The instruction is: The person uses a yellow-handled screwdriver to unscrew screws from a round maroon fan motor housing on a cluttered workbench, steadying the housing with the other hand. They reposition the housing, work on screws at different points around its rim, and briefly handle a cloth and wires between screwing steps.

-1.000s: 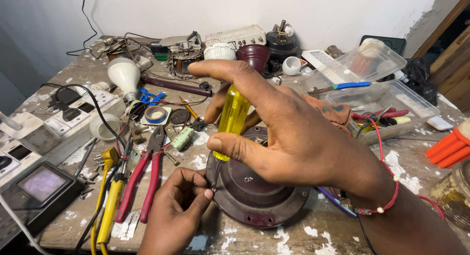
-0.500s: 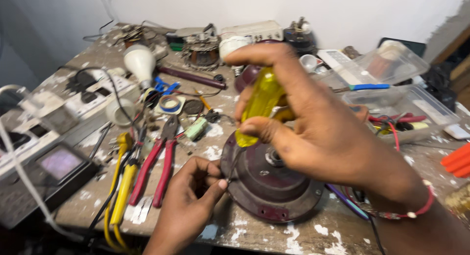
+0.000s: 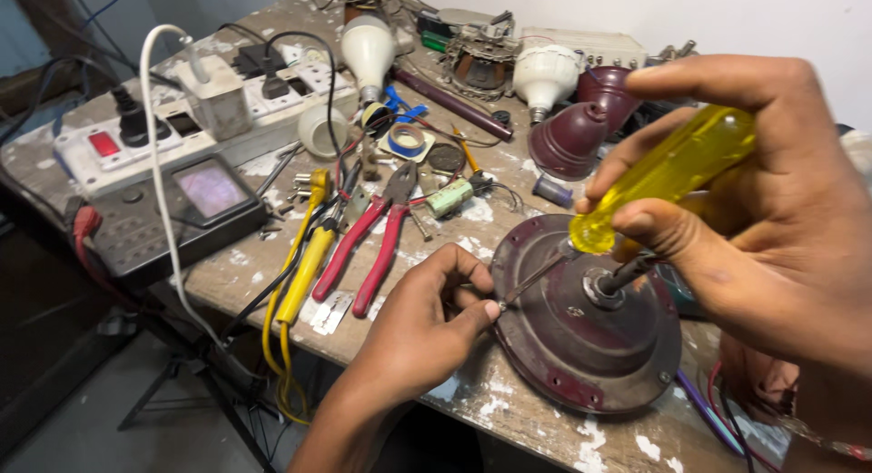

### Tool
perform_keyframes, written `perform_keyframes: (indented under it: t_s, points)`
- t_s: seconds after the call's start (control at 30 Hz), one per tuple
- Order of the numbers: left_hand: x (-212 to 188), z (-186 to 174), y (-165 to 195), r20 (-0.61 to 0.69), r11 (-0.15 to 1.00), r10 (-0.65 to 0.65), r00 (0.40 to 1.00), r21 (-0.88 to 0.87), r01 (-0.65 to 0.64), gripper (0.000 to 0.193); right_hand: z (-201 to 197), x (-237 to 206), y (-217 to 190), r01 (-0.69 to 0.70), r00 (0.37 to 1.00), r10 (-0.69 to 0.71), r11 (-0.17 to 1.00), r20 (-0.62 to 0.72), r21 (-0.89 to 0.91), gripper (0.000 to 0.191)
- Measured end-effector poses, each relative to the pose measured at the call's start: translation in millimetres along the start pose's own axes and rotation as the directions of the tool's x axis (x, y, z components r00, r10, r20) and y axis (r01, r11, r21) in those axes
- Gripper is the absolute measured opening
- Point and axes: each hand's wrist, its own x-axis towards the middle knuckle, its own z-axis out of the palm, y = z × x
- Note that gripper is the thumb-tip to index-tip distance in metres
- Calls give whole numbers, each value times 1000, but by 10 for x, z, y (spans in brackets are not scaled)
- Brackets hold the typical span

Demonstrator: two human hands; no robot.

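Cluttered bench (image 3: 272, 282) — motor housing (image 3: 590, 346) overhangs its edge, pliers (image 3: 377, 232) beside.

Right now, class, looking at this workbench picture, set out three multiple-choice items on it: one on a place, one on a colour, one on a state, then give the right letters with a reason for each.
1. Where do the red-handled pliers lie?
A. To the left of the round maroon motor housing
B. On top of the housing
C. On the floor

2. What colour is the handle of the screwdriver in the right hand?
A. Blue
B. Clear yellow
C. Black

3. How is the left hand placed?
A. Flat on the bench, away from everything
B. Holding the pliers
C. Fingertips pinched at the housing's rim, where the screwdriver tip meets it

Answers: A, the pliers rest on the bench left of the housing. B, the gripped handle is see-through yellow. C, the thumb and fingers close at the blade's tip on the rim.
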Motion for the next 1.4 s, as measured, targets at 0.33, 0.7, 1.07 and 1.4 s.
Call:
perform_keyframes:
  t_s: [0.33, 0.7, 1.07, 1.4]
  points:
    - [-16, -21, 34, 15, 999, -28, 999, -15, 28, 18, 82, 14, 67, -66, 992, 65, 998, -109, -9, 59]
    - [2, -25, -37, 30, 999, 15, 999, -51, -14, 19, 145, 34, 29, -7, 995, 12, 999, -100, 50, 57]
    - [-23, -28, -12, -18, 995, 60, 998, 78, -58, 16, 362, -34, -257, -193, 942, 161, 978, -294, -82, 53]
    - [44, -49, -14, 0, 999, -45, 999, 13, 45, 19, -392, 170, -233, 159, 946, 6, 863, 325, -479, 30]
